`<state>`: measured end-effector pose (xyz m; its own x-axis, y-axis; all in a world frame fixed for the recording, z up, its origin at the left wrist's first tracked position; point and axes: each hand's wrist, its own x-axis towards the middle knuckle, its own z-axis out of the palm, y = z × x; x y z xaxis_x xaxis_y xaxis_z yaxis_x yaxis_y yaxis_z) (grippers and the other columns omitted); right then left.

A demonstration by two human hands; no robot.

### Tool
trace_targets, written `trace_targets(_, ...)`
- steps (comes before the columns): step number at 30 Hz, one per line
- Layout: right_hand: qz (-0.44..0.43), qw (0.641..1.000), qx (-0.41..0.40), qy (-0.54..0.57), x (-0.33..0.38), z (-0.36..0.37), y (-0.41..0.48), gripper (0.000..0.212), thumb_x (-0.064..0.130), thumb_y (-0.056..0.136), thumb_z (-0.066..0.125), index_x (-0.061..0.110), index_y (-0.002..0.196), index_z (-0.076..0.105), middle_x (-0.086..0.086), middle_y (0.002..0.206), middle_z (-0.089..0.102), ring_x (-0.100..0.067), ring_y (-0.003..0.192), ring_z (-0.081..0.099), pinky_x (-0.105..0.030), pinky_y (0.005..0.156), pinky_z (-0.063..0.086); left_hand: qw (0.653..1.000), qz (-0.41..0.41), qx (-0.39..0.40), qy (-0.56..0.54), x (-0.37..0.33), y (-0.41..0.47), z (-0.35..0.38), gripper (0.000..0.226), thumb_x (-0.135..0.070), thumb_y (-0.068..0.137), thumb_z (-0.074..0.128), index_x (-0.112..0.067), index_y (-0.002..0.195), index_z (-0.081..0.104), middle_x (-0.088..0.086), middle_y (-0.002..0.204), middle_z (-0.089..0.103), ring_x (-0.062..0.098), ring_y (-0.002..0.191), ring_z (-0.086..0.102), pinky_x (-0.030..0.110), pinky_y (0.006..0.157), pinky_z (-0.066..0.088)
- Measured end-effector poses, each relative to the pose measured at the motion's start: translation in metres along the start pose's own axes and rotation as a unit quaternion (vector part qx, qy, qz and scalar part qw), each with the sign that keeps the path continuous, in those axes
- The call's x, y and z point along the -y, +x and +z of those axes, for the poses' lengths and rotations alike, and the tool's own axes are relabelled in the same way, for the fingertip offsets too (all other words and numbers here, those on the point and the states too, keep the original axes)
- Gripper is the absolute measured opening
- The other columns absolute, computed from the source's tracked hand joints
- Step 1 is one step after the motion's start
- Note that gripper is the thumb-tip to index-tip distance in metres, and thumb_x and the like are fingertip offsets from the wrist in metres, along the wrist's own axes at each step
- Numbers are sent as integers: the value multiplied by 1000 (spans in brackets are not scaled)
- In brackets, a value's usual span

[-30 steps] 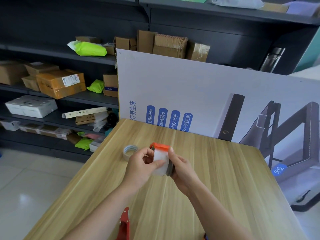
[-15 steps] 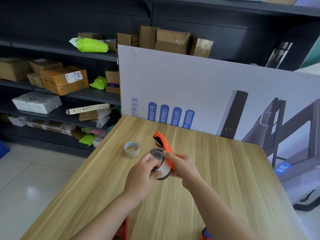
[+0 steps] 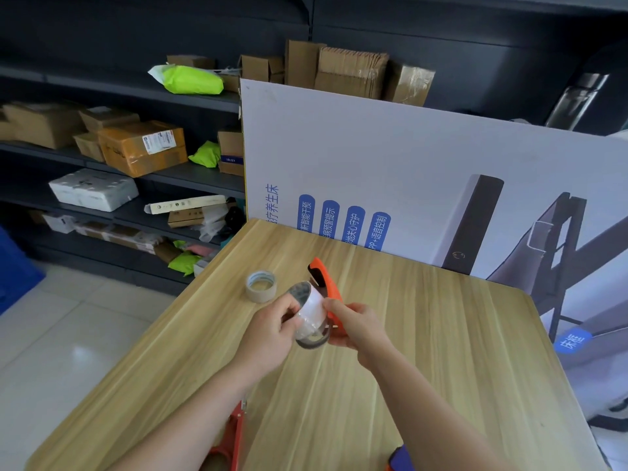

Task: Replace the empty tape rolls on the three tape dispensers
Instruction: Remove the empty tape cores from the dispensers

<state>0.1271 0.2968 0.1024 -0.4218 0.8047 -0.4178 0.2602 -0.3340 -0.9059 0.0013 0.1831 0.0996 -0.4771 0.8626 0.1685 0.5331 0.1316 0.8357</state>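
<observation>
Above the middle of the wooden table [image 3: 441, 351] I hold an orange tape dispenser [image 3: 328, 288] with a clear tape roll [image 3: 311, 312] on it. My right hand [image 3: 356, 326] grips the orange body from the right. My left hand [image 3: 272, 329] grips the roll from the left, thumb on its rim. An empty brown cardboard tape core [image 3: 261, 286] lies flat on the table just left of the dispenser. A red dispenser [image 3: 232, 436] shows under my left forearm at the near edge. A blue and orange dispenser [image 3: 399, 458] peeks out at the bottom edge, mostly hidden.
A large white printed board [image 3: 390, 171] stands upright along the table's far edge. Dark shelves [image 3: 190, 171] with cardboard boxes and green bags run behind and to the left. The table's left edge drops to a tiled floor [image 3: 68, 334].
The dispenser has been turned so that the roll's open end faces up and left. Both hands keep their hold. The view has shifted slightly downward.
</observation>
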Motion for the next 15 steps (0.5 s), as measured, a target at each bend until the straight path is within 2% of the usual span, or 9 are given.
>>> trace_targets(2,4,999,-9,35,-3,1,3,37,29,78,75,-1,98,65,-13,86,72,-26,73,71,-43,77,62,1000,-16,-16,-13,1,4,4,12,-10,89,55,-17,80,52,0,70,58,8,60,47,23,57,37)
trace_targets(4,0,998,-26,53,-5,3,8,34,26,78,75,-1,97,66,-12,83,70,-23,70,68,-41,76,61,995,-59,-35,-73,5,7,10,9,-9,91,54,-14,83,53,1,72,58,6,62,46,19,59,36)
trace_targets(7,-13,997,-61,36,-6,11,17,29,25,76,75,2,92,66,-3,71,65,-16,59,59,-30,58,50,979,-119,-64,-155,14,12,22,6,-6,91,54,-9,86,55,8,80,59,14,73,51,26,69,41)
trace_targets(9,-9,995,-84,43,-8,13,26,24,22,76,75,6,90,65,-1,68,63,-13,56,56,-23,53,43,965,-146,-99,-196,22,19,29,10,-5,92,53,-10,84,55,3,80,58,13,73,52,25,68,41)
trace_targets(11,15,991,-120,60,-10,8,39,18,18,78,73,8,89,62,-1,67,60,-12,51,54,-22,46,40,934,-194,-157,-256,33,33,29,14,-6,93,52,-15,83,55,0,80,60,11,73,54,24,66,42)
trace_targets(13,47,987,-136,78,-15,1,52,12,14,78,70,7,84,61,-2,61,55,-10,43,51,-20,43,37,921,-231,-193,-246,50,52,27,16,-9,92,54,-19,80,54,-1,79,60,13,73,54,24,63,41)
trace_targets(15,73,984,-130,92,-24,-1,63,15,18,79,70,5,84,64,-2,62,57,-11,46,54,-24,51,41,944,-245,-151,-164,70,71,32,12,-10,89,58,-16,79,55,-1,78,60,17,74,55,26,61,40)
